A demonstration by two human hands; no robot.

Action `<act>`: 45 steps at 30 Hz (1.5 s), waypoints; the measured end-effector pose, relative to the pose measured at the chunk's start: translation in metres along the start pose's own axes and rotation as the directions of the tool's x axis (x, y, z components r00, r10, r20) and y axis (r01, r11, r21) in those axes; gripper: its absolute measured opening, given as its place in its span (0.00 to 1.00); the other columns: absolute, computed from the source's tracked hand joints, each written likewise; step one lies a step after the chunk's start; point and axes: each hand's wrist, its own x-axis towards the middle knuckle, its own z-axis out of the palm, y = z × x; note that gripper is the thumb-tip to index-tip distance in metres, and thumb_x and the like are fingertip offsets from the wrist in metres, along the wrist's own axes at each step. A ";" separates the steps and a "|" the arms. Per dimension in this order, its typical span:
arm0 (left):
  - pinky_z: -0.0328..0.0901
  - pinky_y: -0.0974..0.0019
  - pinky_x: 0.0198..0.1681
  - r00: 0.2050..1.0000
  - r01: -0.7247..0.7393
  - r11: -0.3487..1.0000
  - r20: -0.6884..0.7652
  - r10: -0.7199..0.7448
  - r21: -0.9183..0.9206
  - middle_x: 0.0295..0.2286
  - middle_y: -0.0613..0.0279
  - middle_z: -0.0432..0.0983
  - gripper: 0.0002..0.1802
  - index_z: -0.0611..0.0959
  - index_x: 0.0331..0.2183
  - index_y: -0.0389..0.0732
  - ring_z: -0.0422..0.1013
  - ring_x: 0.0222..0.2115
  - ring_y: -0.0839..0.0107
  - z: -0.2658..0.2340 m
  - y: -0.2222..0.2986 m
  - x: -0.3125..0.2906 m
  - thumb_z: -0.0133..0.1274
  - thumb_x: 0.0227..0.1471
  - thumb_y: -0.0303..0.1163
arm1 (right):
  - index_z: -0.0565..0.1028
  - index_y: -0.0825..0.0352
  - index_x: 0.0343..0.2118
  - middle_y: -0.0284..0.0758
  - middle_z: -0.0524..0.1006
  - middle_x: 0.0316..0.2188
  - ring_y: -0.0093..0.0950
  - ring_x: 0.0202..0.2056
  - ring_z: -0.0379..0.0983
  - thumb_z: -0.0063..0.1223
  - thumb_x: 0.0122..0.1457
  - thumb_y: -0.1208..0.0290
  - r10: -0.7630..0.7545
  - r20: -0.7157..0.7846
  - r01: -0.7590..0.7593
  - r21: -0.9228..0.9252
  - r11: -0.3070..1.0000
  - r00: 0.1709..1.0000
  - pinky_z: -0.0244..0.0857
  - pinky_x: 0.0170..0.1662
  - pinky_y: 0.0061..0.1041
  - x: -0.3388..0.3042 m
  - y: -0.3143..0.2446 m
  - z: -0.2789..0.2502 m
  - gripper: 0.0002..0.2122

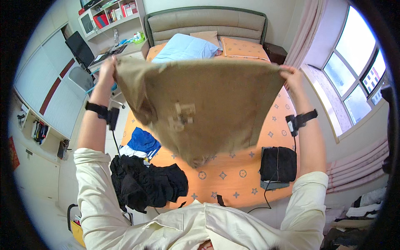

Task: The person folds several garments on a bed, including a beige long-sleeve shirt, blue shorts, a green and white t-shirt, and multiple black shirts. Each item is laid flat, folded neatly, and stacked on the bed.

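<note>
A brown cloth garment [212, 96] is spread in the air above the bed, held up by its two upper corners. At its left corner, the fingers of my left hand [109, 70] are closed on the fabric. My right hand [293, 78] pinches the right corner. The top edge runs nearly straight between them, while the lower part hangs slanted and slightly blurred. A pale printed patch shows on the cloth; its exact kind of garment I cannot tell. Each wrist wears a black strap with a small device and cable.
Beneath lies a bed with an orange patterned sheet [225, 183]. Black clothes [146, 183] are heaped at its near left, beside a blue garment [142, 139]. A folded black garment [278, 164] rests at right. A desk [135, 49] stands back left; a window [354, 62] is right.
</note>
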 end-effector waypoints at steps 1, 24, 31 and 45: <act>0.65 0.59 0.42 0.996 -0.001 0.998 -0.093 0.007 0.062 0.36 0.59 0.76 0.16 0.78 0.40 0.36 0.70 0.36 0.67 0.004 0.028 0.011 0.49 0.61 0.40 | 0.80 0.69 0.41 0.32 0.80 0.35 0.21 0.38 0.74 0.56 0.53 0.80 -0.058 -0.033 0.060 0.051 0.997 0.998 0.66 0.45 0.20 0.011 -0.011 -0.006 0.11; 0.64 0.61 0.48 0.794 0.593 0.805 -0.179 -0.581 0.012 0.44 0.59 0.74 0.18 0.74 0.49 0.37 0.70 0.44 0.66 -0.060 -0.322 -0.358 0.45 0.64 0.40 | 0.79 0.63 0.28 0.39 0.72 0.30 0.38 0.38 0.68 0.52 0.43 0.88 0.192 0.176 -0.092 -0.456 0.885 0.966 0.64 0.44 0.35 -0.298 0.335 0.042 0.13; 0.64 0.54 0.50 0.453 0.890 0.452 -0.230 -0.861 0.061 0.47 0.56 0.72 0.20 0.70 0.52 0.36 0.68 0.48 0.61 -0.099 -0.400 -0.507 0.42 0.65 0.39 | 0.79 0.63 0.25 0.34 0.75 0.30 0.36 0.43 0.68 0.52 0.42 0.88 0.237 0.391 0.078 -0.641 0.764 0.889 0.57 0.49 0.35 -0.407 0.362 0.011 0.11; 0.64 0.52 0.55 0.188 0.947 0.171 0.035 -0.982 -0.273 0.52 0.54 0.70 0.23 0.71 0.54 0.37 0.68 0.52 0.57 -0.106 -0.386 -0.503 0.41 0.64 0.41 | 0.74 0.65 0.28 0.39 0.72 0.31 0.41 0.41 0.67 0.52 0.44 0.83 0.325 0.407 0.003 -0.627 0.779 0.854 0.60 0.45 0.38 -0.418 0.393 -0.005 0.08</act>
